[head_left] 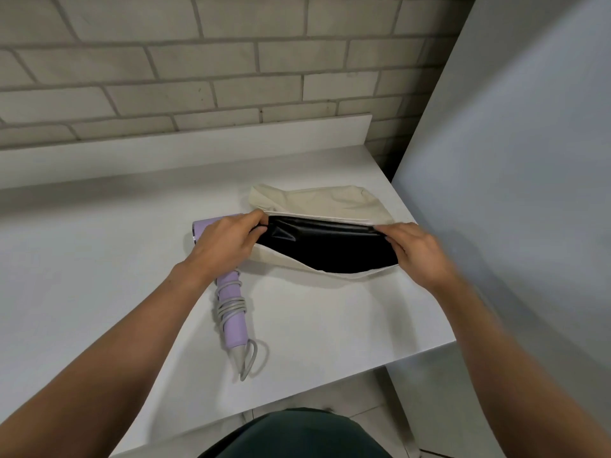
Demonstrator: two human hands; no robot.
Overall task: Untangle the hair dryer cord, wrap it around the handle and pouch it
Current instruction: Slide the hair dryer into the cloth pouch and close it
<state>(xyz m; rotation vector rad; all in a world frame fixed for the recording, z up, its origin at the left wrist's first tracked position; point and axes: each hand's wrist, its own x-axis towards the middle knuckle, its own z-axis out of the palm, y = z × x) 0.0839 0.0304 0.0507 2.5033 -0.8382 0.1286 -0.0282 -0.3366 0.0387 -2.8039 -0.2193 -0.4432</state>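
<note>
Nearest you, the lilac hair dryer [231,312] lies on the white table [99,259] with its grey cord [229,309] wound around the handle; a loose loop trails off the handle's end, and your left hand [224,246] hides most of the barrel. That hand pinches the left end of the cream pouch [317,200] at its mouth, while your right hand [413,252] pinches the right end, spreading the opening so the black lining [327,249] shows. How deep the pouch runs is not visible. The pouch lies close to the table's right edge; bare tabletop stretches left. Beyond stand a raised back lip and a brick wall [198,77].
</note>
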